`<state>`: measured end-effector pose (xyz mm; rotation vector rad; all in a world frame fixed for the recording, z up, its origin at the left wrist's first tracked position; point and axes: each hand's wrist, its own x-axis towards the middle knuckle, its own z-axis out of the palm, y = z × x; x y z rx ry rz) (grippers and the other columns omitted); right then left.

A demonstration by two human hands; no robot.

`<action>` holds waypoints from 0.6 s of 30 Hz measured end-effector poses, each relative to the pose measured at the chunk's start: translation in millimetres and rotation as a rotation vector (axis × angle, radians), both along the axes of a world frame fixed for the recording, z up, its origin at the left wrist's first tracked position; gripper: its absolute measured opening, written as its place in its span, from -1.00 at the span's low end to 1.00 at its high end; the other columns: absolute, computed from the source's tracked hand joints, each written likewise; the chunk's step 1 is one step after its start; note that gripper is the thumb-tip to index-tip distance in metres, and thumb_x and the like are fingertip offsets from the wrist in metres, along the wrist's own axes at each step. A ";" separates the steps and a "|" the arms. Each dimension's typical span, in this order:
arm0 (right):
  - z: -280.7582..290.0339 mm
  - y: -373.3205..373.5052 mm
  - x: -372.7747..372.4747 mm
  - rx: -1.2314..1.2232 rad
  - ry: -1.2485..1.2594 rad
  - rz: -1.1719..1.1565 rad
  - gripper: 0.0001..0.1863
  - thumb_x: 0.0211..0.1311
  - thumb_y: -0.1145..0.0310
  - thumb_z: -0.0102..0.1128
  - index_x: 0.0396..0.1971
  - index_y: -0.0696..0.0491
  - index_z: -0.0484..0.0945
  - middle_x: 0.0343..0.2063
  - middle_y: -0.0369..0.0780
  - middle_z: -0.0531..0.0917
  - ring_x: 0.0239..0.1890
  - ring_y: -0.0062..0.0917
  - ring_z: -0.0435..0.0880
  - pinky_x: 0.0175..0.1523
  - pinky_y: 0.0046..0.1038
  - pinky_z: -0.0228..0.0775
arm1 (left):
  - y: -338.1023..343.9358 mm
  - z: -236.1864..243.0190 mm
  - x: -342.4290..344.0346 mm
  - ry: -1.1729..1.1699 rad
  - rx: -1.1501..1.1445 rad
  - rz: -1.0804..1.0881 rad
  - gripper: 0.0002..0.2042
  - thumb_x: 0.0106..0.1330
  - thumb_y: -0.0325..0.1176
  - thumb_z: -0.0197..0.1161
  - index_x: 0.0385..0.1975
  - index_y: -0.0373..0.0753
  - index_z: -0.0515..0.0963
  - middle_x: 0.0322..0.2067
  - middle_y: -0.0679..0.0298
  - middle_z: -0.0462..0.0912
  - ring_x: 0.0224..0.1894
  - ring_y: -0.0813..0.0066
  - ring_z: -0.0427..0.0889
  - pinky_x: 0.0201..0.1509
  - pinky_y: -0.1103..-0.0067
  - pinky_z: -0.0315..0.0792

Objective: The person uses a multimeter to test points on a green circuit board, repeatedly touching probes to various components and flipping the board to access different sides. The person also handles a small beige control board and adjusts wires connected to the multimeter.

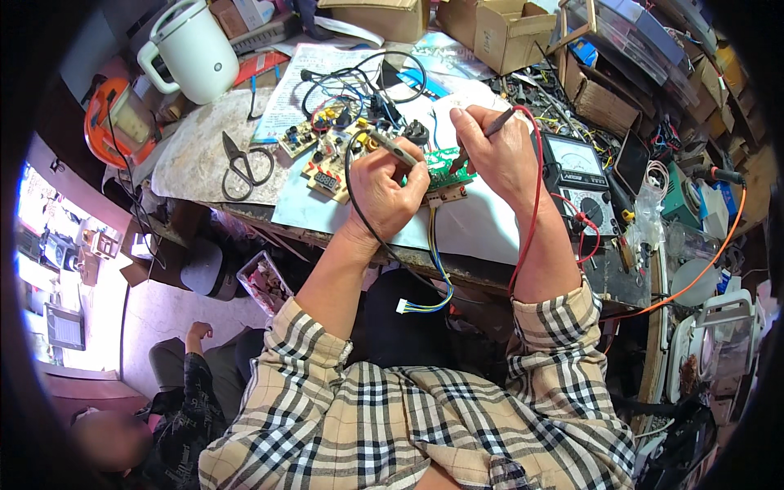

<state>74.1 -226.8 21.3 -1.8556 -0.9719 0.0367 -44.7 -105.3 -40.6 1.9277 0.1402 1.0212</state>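
My left hand (385, 194) is closed around a pen-like test probe (394, 147) with a black lead curving down over my wrist. In my right hand (498, 155), the fingers pinch another test probe (500, 121), dark, with a red lead (536, 196) running along my forearm. Both hands are at a green circuit board (445, 163) on white paper; the probe tips are partly hidden by my fingers. A bundle of coloured wires (434, 253) hangs from the board over the table edge, ending in a white connector (402, 306). An analog multimeter (576, 159) lies right of my right hand.
Left of the board lie another circuit board with a small display (325, 181), a tangle of black cables (351, 94) and black scissors (237, 166). A white jug (193, 53) and cardboard boxes (506, 37) stand behind. Another person (184, 400) sits at lower left.
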 end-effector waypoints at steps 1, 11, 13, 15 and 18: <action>0.7 -0.1 -0.3 -0.008 -0.008 -0.002 -0.58 0.39 0.24 0.12 -0.60 0.25 0.48 -0.77 -0.20 0.33 -0.66 -0.61 0.28 -0.53 -0.38 0.23 | -0.1 0.3 -0.6 0.001 -0.007 -0.015 -0.98 0.17 -0.52 0.24 -0.46 -0.29 0.54 -0.66 0.29 0.51 -0.63 0.59 0.49 -0.51 0.60 0.35; 1.7 0.6 -1.8 -0.007 0.022 0.029 -0.60 0.39 0.23 0.11 -0.57 0.24 0.50 -0.76 -0.15 0.35 -0.66 -0.58 0.33 -0.51 -0.37 0.27 | -0.2 0.1 -1.5 0.056 -0.021 -0.043 -0.95 0.24 -0.51 0.21 -0.45 -0.32 0.54 -0.63 0.39 0.48 -0.58 0.73 0.43 -0.49 0.67 0.29; 3.3 -1.3 -4.8 -0.024 -0.011 0.023 -0.60 0.39 0.23 0.11 -0.56 0.24 0.51 -0.75 -0.14 0.36 -0.65 -0.57 0.33 -0.50 -0.36 0.28 | -0.6 -0.2 -0.9 0.056 -0.036 -0.045 -0.96 0.21 -0.51 0.22 -0.46 -0.31 0.54 -0.65 0.33 0.49 -0.61 0.64 0.46 -0.50 0.63 0.32; 4.6 -2.3 -4.6 -0.033 -0.013 0.013 -0.60 0.39 0.23 0.11 -0.55 0.25 0.52 -0.76 -0.12 0.37 -0.66 -0.55 0.32 -0.50 -0.35 0.28 | -1.0 0.0 2.1 0.030 -0.035 -0.045 -0.97 0.14 -0.51 0.25 -0.48 -0.28 0.54 -0.69 0.22 0.52 -0.66 0.49 0.52 -0.52 0.54 0.38; 3.8 -1.5 -3.1 -0.028 -0.042 0.001 -0.60 0.39 0.24 0.12 -0.56 0.25 0.52 -0.77 -0.13 0.37 -0.67 -0.55 0.32 -0.52 -0.35 0.27 | -1.1 2.2 -0.2 0.022 0.016 -0.012 -0.97 0.14 -0.51 0.25 -0.48 -0.28 0.53 -0.69 0.23 0.52 -0.66 0.48 0.51 -0.52 0.53 0.37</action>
